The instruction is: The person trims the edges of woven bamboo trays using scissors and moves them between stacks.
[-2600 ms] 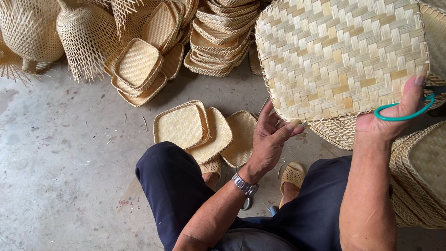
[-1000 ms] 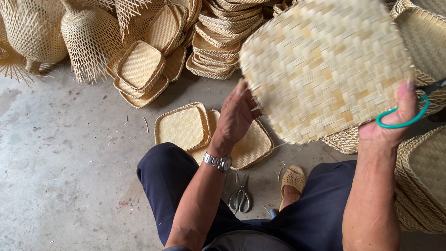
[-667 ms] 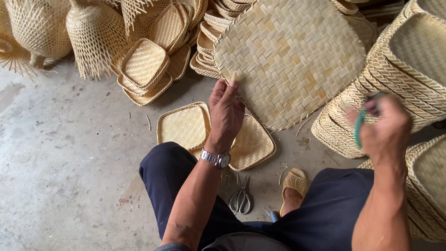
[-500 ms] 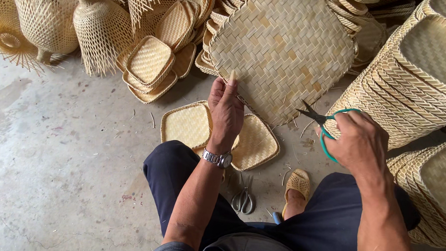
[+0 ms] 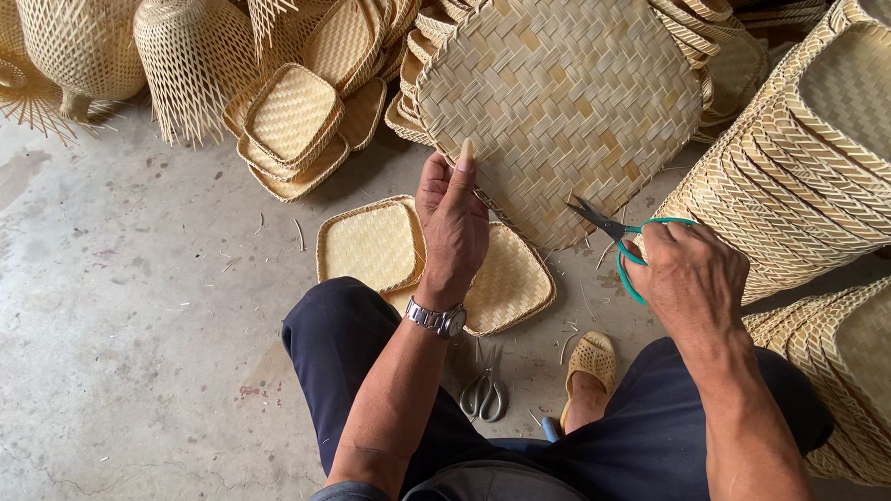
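On the far left, tall woven baskets [image 5: 189, 54] stand on the grey floor [image 5: 112, 316], with small woven trays [image 5: 293, 114] piled beside them. Two flat trays [image 5: 371, 245] lie on the floor near the person's knee. The left hand [image 5: 452, 221] pinches the bottom edge of a big woven mat [image 5: 562, 95], holding it up, fingers closed on it. The right hand [image 5: 690, 281] grips green scissors [image 5: 617, 233], blades open at the mat's edge. Stacked baskets [image 5: 831, 137] stand on the right.
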